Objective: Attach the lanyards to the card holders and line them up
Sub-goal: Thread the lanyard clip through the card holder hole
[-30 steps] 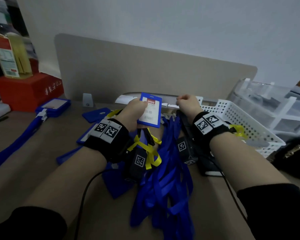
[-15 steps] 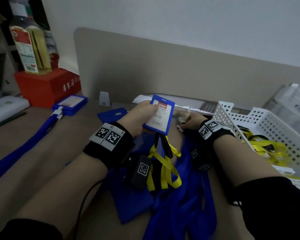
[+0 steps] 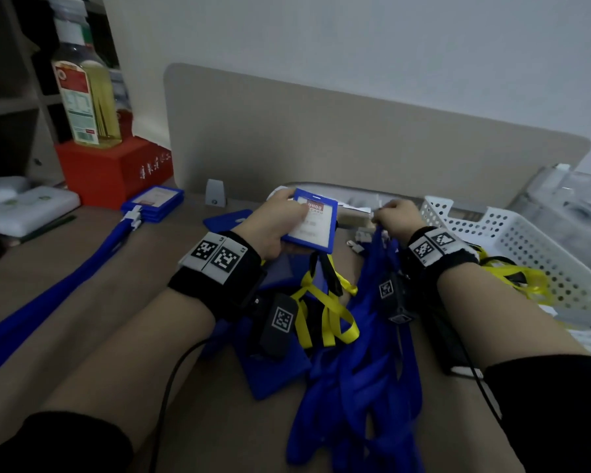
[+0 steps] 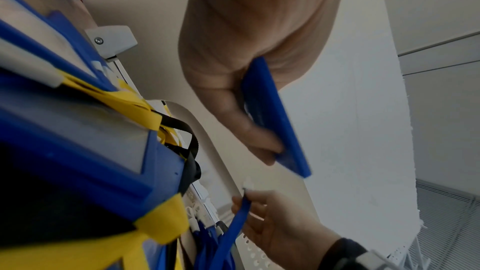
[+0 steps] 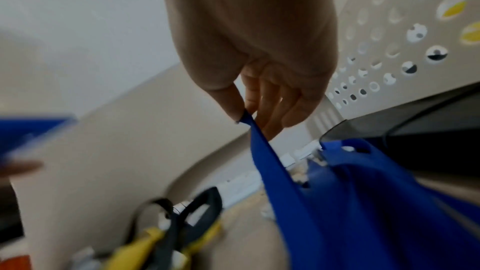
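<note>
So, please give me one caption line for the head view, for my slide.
Left hand holds a blue card holder while right hand pinches a blue lanyard from the pile.

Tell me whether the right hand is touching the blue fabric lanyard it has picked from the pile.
Touching. The right wrist view shows the right hand pinching the end of the blue fabric lanyard between thumb and fingers.
</note>
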